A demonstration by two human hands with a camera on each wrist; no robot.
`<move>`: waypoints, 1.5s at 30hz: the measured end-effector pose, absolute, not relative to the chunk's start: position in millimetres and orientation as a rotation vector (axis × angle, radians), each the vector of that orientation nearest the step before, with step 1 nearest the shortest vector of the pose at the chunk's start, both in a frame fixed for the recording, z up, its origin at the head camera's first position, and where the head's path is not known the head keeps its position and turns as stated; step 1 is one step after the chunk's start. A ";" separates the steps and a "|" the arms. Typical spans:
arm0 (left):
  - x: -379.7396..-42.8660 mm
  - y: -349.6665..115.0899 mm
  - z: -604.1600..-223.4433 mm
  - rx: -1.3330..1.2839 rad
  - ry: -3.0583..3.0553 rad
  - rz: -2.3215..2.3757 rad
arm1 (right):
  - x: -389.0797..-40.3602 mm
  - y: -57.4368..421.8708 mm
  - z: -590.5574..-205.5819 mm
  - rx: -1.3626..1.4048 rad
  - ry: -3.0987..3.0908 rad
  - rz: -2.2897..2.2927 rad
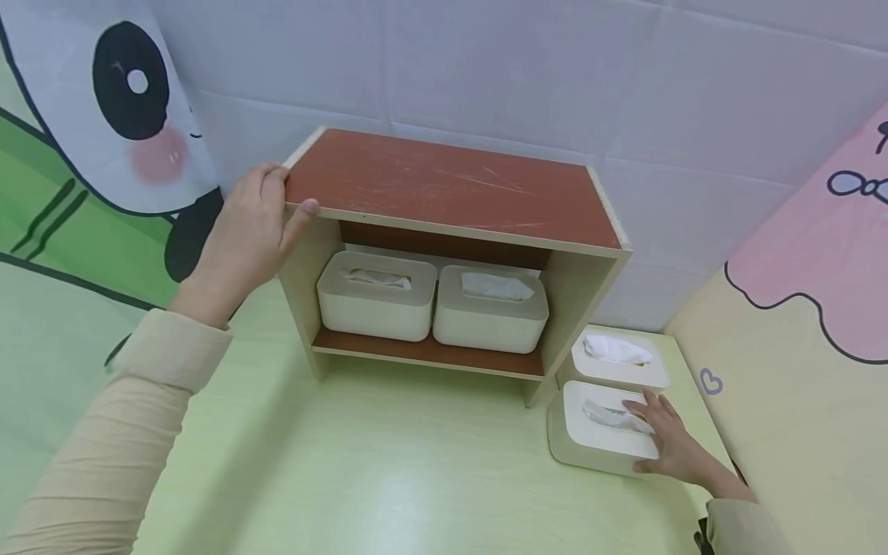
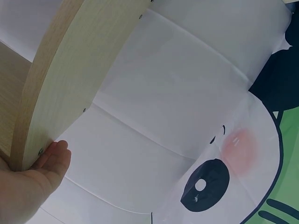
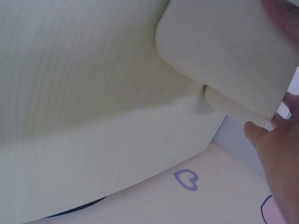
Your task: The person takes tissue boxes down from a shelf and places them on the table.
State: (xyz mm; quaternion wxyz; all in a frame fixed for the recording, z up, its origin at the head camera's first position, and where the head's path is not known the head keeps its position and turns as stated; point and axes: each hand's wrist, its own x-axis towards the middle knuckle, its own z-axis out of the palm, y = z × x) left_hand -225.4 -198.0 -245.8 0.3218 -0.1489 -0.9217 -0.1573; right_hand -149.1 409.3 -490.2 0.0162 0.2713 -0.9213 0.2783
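A small wooden shelf unit [image 1: 444, 185] with a reddish-brown top stands against the wall. My left hand [image 1: 253, 227] grips its upper left corner, thumb over the front edge; the left wrist view shows the fingers [image 2: 58, 158] against the side panel. On the right, my right hand [image 1: 669, 443] holds the nearer white tissue box [image 1: 590, 443], thumb at its front side and fingers over the top by the tissue. The right wrist view shows this hand's thumb [image 3: 257, 133] at the box edge. Just behind it sits another tissue box [image 1: 652, 374], a white tissue showing.
Inside the unit, two tissue boxes sit side by side on the lower board, a left box [image 1: 378, 312] and a right box [image 1: 489, 327]. The pale wood-grain tabletop [image 1: 416, 462] stretches in front. Printed cloth walls [image 1: 486, 69] enclose the back and sides.
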 end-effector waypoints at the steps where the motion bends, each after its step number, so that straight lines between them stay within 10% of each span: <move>1: -225.7 -198.0 -245.9 -0.393 -2.419 -0.413 | -149.4 409.3 -490.1 0.845 -2.862 0.858; 45: -226.4 -196.8 -244.8 -0.396 -2.421 -0.391 | -149.4 385.0 -441.2 0.607 -2.832 0.777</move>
